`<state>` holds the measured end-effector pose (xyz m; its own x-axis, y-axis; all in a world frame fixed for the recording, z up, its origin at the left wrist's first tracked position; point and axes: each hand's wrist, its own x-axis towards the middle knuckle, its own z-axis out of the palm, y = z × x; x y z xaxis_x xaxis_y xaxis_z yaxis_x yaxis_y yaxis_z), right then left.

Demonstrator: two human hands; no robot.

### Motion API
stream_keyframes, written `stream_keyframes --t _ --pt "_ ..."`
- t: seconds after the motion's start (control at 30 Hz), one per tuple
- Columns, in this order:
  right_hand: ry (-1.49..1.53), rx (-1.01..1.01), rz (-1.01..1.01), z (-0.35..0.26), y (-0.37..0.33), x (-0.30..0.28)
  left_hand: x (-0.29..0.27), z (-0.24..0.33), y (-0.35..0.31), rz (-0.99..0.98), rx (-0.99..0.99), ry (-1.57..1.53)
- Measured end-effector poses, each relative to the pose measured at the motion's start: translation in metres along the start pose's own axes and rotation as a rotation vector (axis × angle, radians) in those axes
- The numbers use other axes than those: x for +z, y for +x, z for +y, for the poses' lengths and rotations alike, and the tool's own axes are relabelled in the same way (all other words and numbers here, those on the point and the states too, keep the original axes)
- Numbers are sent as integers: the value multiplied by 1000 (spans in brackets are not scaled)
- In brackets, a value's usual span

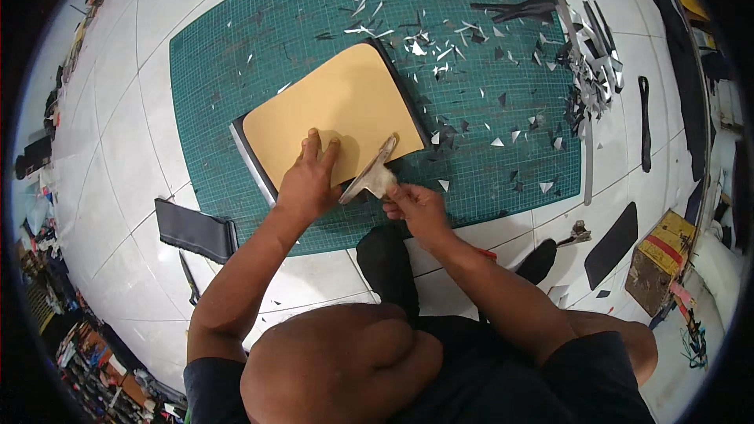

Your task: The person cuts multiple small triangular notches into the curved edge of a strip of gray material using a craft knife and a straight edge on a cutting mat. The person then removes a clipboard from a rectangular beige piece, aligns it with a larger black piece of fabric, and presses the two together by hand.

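Note:
A tan panel with rounded corners (330,106) lies tilted on a black sheet (410,114), whose dark margin shows along the panel's sides. My left hand (309,180) rests on the panel's near part, palm down and fingers apart, gripping nothing. In my right hand (422,213) is a worn, pale scraper-like spreader (378,179), pinched at its narrow end. The spreader's wide edge lies along the panel's near right edge, close to my left thumb. Whether that edge presses on the panel or hovers just over it, I cannot tell.
Beneath everything spreads a green cutting mat (212,71), littered with black and white scraps (444,51) to the right. A metal ruler (587,161) runs along its right edge. Folded black material (196,230) and scissors (188,276) lie left; a yellow box (666,243) stands right.

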<state>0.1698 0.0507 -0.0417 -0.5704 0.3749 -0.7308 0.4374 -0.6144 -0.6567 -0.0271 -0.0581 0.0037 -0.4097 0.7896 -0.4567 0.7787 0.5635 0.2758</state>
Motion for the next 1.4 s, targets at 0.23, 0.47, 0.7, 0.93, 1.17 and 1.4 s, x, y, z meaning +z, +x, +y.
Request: stream_keyframes --t 0.23,0.47,0.7,0.93,1.17,1.4 --pt "170 46 82 14 -8 3 -4 0 0 26 35 -18" --pt "259 -2 161 9 -2 35 -4 -1 1 21 31 -30" --pt "231 12 175 13 -7 59 5 -13 -4 75 57 -20" --pt "74 -8 124 5 -1 46 15 -12 4 124 74 -64" --pt "28 7 84 8 0 54 7 -10 1 46 -3 -131" --pt "79 -94 86 27 3 56 8 -6 0 120 40 -72"
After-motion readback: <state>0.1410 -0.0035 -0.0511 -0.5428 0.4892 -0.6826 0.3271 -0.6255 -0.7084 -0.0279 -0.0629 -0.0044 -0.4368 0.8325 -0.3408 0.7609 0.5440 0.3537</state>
